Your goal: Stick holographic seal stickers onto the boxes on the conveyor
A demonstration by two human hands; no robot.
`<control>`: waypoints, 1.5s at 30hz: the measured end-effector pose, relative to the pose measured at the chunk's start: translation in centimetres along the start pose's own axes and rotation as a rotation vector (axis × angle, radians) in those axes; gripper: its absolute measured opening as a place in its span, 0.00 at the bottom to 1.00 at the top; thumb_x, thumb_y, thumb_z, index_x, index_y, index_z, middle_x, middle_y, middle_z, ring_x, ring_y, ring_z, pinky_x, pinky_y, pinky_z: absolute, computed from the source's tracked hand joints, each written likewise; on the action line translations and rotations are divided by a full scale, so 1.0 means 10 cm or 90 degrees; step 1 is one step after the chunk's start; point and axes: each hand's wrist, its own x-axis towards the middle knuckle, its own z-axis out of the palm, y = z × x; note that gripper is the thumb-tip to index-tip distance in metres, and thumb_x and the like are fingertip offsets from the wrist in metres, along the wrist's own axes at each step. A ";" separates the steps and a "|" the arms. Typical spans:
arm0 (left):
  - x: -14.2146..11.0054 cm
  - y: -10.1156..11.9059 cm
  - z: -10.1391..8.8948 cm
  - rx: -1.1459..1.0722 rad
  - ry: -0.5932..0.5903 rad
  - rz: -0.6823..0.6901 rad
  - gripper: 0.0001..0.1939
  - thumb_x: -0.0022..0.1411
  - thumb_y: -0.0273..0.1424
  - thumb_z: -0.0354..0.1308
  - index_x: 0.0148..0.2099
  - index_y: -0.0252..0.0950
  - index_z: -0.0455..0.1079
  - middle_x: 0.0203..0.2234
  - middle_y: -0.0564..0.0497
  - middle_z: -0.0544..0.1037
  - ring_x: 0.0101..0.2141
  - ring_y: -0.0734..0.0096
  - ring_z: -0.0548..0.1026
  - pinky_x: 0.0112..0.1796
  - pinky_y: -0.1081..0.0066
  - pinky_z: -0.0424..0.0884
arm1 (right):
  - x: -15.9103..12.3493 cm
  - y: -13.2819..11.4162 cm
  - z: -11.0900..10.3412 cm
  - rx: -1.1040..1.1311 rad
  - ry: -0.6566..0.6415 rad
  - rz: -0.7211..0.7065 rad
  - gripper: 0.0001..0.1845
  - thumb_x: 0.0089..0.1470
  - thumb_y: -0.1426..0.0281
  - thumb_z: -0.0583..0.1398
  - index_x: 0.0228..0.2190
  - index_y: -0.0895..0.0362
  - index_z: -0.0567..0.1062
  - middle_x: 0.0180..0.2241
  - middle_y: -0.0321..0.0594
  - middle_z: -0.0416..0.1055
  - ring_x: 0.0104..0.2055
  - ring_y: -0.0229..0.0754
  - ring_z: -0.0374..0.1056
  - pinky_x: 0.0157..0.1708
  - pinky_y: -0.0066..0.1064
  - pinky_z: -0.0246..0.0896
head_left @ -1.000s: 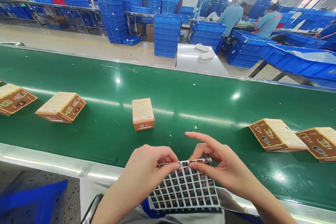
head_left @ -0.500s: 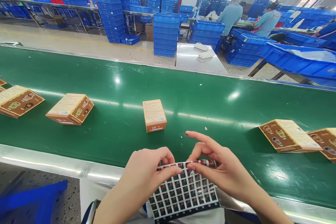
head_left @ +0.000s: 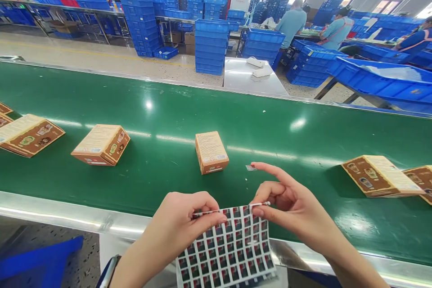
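Note:
A sheet of small dark-and-red stickers (head_left: 226, 249) in a white grid hangs tilted below both hands, its upper edge bent back. My left hand (head_left: 184, 220) pinches that edge left of the middle, thumb in front. My right hand (head_left: 293, 204) pinches it near the right corner between thumb and bent fingers, while its index finger stretches out. At that fingertip is a small clear sticker (head_left: 250, 168); whether it clings to the finger I cannot tell. Beyond the hands, a brown-and-cream box (head_left: 212, 152) lies on the green conveyor belt (head_left: 162, 180).
More boxes lie left, among them a tilted box (head_left: 101, 144), and right, including an open-angled box (head_left: 381, 175). A metal rail (head_left: 67, 216) edges the belt on my side. Across it stand a metal table (head_left: 253, 78), stacked blue crates (head_left: 211, 47) and a co-worker (head_left: 293, 20).
The boxes have shifted right with the belt. My right hand has moved slightly right along the sheet's edge. A small clear sticker now shows at its index fingertip.

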 end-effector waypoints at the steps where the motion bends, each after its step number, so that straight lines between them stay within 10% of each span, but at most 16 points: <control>1: 0.01 0.00 -0.01 -0.002 -0.005 0.000 0.11 0.66 0.37 0.60 0.32 0.39 0.76 0.25 0.58 0.80 0.26 0.74 0.71 0.28 0.76 0.61 | 0.00 -0.01 0.00 -0.008 0.006 -0.003 0.36 0.54 0.68 0.69 0.60 0.51 0.63 0.29 0.34 0.77 0.32 0.41 0.75 0.36 0.36 0.74; 9: 0.14 0.11 0.07 0.193 0.025 0.031 0.05 0.64 0.37 0.62 0.40 0.44 0.76 0.31 0.58 0.82 0.32 0.70 0.76 0.32 0.74 0.62 | 0.03 0.01 0.06 -0.100 0.047 -0.035 0.33 0.54 0.67 0.69 0.59 0.50 0.66 0.30 0.34 0.79 0.34 0.41 0.77 0.41 0.36 0.74; 31: 0.50 0.20 0.27 0.082 -0.011 -0.030 0.07 0.65 0.36 0.60 0.35 0.43 0.77 0.29 0.57 0.82 0.32 0.67 0.78 0.32 0.70 0.70 | 0.13 0.12 -0.43 -0.049 0.066 -0.017 0.35 0.57 0.63 0.67 0.60 0.48 0.60 0.29 0.33 0.77 0.33 0.41 0.73 0.38 0.34 0.68; 36: 0.77 0.26 0.37 0.166 -0.060 0.183 0.05 0.62 0.31 0.65 0.32 0.41 0.77 0.66 0.57 0.66 0.68 0.56 0.57 0.64 0.55 0.59 | 0.44 0.12 -0.80 0.024 0.305 -0.050 0.25 0.52 0.59 0.69 0.51 0.51 0.75 0.19 0.28 0.70 0.24 0.36 0.62 0.31 0.29 0.62; 39: 1.02 0.28 0.49 0.234 -0.112 0.275 0.05 0.61 0.28 0.66 0.30 0.39 0.77 0.70 0.55 0.57 0.70 0.56 0.49 0.69 0.50 0.43 | 0.69 0.18 -0.93 0.126 0.407 -0.035 0.19 0.41 0.59 0.74 0.35 0.54 0.82 0.28 0.33 0.75 0.26 0.34 0.61 0.28 0.28 0.60; 45: 1.28 0.31 0.65 0.318 -0.129 0.309 0.04 0.58 0.25 0.67 0.30 0.38 0.79 0.69 0.52 0.60 0.70 0.56 0.52 0.69 0.52 0.47 | 0.87 0.32 -0.90 0.200 0.457 -0.002 0.20 0.34 0.58 0.74 0.28 0.57 0.81 0.28 0.39 0.78 0.30 0.41 0.71 0.27 0.31 0.65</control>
